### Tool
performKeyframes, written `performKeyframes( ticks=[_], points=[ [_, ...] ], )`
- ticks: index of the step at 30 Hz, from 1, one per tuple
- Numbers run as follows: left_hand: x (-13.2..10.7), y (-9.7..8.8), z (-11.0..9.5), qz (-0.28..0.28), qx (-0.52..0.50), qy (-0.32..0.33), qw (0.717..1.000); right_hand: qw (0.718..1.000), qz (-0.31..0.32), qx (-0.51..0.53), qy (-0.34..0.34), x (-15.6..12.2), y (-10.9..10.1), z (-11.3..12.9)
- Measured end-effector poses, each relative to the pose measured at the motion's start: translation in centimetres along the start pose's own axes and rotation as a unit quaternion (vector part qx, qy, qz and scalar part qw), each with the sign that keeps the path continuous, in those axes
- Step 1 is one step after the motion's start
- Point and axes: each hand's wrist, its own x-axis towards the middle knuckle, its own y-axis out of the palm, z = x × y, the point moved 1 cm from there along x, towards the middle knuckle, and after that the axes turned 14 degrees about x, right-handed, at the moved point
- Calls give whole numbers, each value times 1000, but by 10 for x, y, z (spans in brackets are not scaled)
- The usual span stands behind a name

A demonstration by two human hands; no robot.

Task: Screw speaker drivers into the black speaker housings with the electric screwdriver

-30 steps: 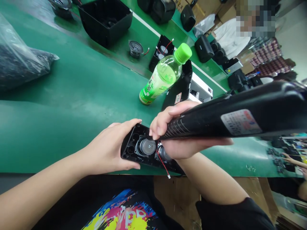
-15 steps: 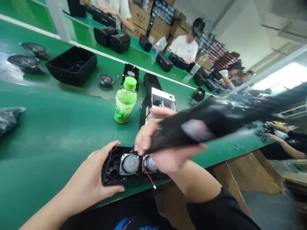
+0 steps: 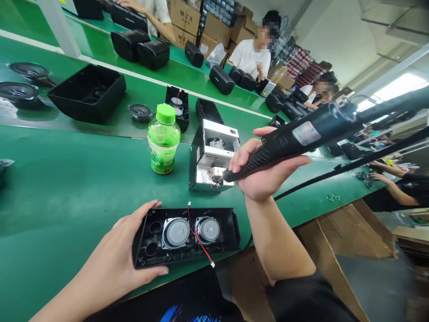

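Observation:
My left hand (image 3: 115,261) grips the left end of a black speaker panel (image 3: 224,223) that lies on the green table near its front edge. Two round speaker drivers (image 3: 176,232) sit in the panel, with a red wire (image 3: 200,243) across them. My right hand (image 3: 264,176) is closed round a black electric screwdriver (image 3: 295,136), lifted above the table. Its tip rests at the opening of a white and black box (image 3: 214,156) behind the panel.
A green bottle (image 3: 163,141) stands left of the box. A black tray (image 3: 85,94), loose drivers (image 3: 140,112) and black speaker housings (image 3: 221,79) lie farther back. Other people sit along the far side and at the right. Cardboard boxes (image 3: 348,237) stand below the table edge.
My right hand lifted the screwdriver off the panel and moved it back to the white box. The panel is now uncovered. The camera view tilted up.

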Motion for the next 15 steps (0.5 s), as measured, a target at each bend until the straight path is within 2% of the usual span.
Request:
performKeyframes(
  ticks=[5, 8, 9, 12, 15],
  points=[
    [1, 7, 5, -19, 7, 14, 1000, 998, -40, 2, 52, -1, 3, 18],
    [4, 9, 3, -20, 12, 12, 1000, 996, -57, 31, 68, -11, 21, 45],
    [5, 8, 1, -17, 14, 12, 1000, 993, -53, 44, 98, -16, 30, 57],
    [10, 2, -8, -2, 13, 9, 1000, 981, -3, 79, 176, -36, 61, 93],
    [16, -7, -15, 20, -2, 5, 1000, 965, 85, 54, 244, -60, 85, 112]
  ],
)
